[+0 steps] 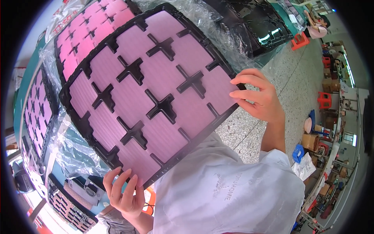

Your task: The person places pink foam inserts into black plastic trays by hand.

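Both my hands hold up a large black plastic tray (160,107), tilted in front of me. Its pinkish-purple face (130,100) is broken up by several black cross-shaped dividers and framed by a notched black rim. My left hand (126,195) grips the near-left corner, fingertips lying over the face and rim. At the right corner, my right hand (259,95) pinches the edge, with the thumb and fingers on the face side. What lies on the tray's underside is hidden.
A brighter pink tray (86,28) lies behind, with another tray (39,107) farther left. Clear plastic film (74,152) covers parts of the green table. Glossy black trays (259,25) stand at upper right. Beyond are red stools (299,41), crowded shelves (331,156) and a person (317,29).
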Demonstrator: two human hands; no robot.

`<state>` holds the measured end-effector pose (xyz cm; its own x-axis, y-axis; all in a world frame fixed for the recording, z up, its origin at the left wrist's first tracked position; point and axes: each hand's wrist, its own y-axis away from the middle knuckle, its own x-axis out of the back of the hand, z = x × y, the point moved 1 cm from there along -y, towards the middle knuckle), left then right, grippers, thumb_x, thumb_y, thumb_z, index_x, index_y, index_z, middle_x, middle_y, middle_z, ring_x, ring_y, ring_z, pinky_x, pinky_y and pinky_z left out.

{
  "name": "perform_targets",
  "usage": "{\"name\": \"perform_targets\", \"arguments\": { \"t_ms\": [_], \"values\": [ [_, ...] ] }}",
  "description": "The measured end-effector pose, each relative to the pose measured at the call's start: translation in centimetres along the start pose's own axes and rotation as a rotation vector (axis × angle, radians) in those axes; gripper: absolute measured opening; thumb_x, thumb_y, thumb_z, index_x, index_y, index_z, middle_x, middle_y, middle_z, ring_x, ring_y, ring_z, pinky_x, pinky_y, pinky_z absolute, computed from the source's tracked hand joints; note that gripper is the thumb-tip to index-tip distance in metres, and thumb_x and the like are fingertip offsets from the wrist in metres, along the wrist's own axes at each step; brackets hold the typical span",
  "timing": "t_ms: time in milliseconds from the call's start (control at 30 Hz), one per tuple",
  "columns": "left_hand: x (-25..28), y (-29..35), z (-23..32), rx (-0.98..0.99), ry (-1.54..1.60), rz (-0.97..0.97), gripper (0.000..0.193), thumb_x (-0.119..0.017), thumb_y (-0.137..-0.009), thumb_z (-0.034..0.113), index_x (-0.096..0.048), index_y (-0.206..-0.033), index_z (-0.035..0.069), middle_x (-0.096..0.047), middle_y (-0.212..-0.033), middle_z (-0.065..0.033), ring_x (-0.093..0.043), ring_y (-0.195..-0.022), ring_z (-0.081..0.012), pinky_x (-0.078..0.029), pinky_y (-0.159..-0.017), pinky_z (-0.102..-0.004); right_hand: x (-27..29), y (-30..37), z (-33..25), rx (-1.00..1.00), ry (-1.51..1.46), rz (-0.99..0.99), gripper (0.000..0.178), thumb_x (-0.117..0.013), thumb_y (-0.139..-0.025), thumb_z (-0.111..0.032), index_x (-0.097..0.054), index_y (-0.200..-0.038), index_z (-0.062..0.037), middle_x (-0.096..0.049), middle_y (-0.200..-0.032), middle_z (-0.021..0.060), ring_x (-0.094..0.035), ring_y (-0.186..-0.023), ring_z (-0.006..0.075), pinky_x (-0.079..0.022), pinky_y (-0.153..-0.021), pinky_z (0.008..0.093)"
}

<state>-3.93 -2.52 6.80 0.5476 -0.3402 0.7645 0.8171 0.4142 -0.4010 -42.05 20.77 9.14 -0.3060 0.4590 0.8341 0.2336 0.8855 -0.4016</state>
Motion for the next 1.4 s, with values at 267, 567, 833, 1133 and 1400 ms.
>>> {"name": "perform_targets", "arguments": {
  "t_ms": [267, 567, 833, 1133, 1400],
  "values": [
    [-0.2, 0.1, 0.3, -0.001, 0.003, 0.013, 0.032, -0.083, -0.065, 0.003, -0.079, -0.095, 0.011, -0.075, -0.112, -0.0081, -0.068, -0.108, -0.0386, -0.051, -0.092, -0.0544, 0.2, -0.2, 0.1, 0.009, -0.015, -0.045, 0.027, -0.084, -0.064, 0.002, -0.081, -0.088, -0.0099, -0.074, -0.116, 0.0052, -0.067, -0.110, 0.0300, -0.057, -0.089, 0.0394],
    [-0.3, -0.1, 0.3, 0.015, 0.010, 0.007, 0.030, -0.083, -0.062, 0.003, -0.080, -0.091, 0.011, -0.075, -0.111, -0.0085, -0.067, -0.112, -0.0385, -0.052, -0.091, -0.0526, 0.2, 0.0, 0.5, 0.004, -0.002, -0.067, 0.029, -0.083, -0.064, 0.003, -0.080, -0.090, -0.0100, -0.073, -0.119, 0.0091, -0.067, -0.111, 0.0352, -0.057, -0.090, 0.0433],
    [-0.7, -0.4, 0.3, 0.038, 0.007, 0.028, 0.034, -0.082, -0.060, 0.000, -0.079, -0.092, 0.010, -0.075, -0.112, -0.0093, -0.066, -0.112, -0.0403, -0.054, -0.090, -0.0515, 0.2, -0.3, 0.3, -0.018, 0.010, -0.068, 0.024, -0.083, -0.066, 0.002, -0.081, -0.087, -0.0093, -0.074, -0.116, 0.0060, -0.067, -0.112, 0.0305, -0.056, -0.092, 0.0396],
    [-0.4, -0.4, 0.2, 0.026, -0.017, 0.017, 0.036, -0.080, -0.056, 0.000, -0.079, -0.091, 0.009, -0.075, -0.113, -0.0103, -0.066, -0.112, -0.0410, -0.054, -0.088, -0.0512, -0.3, -0.6, 0.0, -0.015, 0.007, -0.059, 0.021, -0.083, -0.067, 0.002, -0.080, -0.084, -0.0087, -0.074, -0.115, 0.0063, -0.067, -0.112, 0.0299, -0.056, -0.091, 0.0395],
    [-0.8, -1.1, 0.3, 0.018, -0.006, 0.045, 0.039, -0.081, -0.054, 0.000, -0.079, -0.091, 0.010, -0.074, -0.112, -0.0101, -0.066, -0.109, -0.0403, -0.056, -0.085, -0.0489, 0.3, -0.6, 0.1, 0.008, 0.013, -0.077, 0.028, -0.083, -0.066, 0.006, -0.080, -0.090, -0.0079, -0.074, -0.118, 0.0099, -0.067, -0.113, 0.0338, -0.056, -0.091, 0.0412]
  ]
}}
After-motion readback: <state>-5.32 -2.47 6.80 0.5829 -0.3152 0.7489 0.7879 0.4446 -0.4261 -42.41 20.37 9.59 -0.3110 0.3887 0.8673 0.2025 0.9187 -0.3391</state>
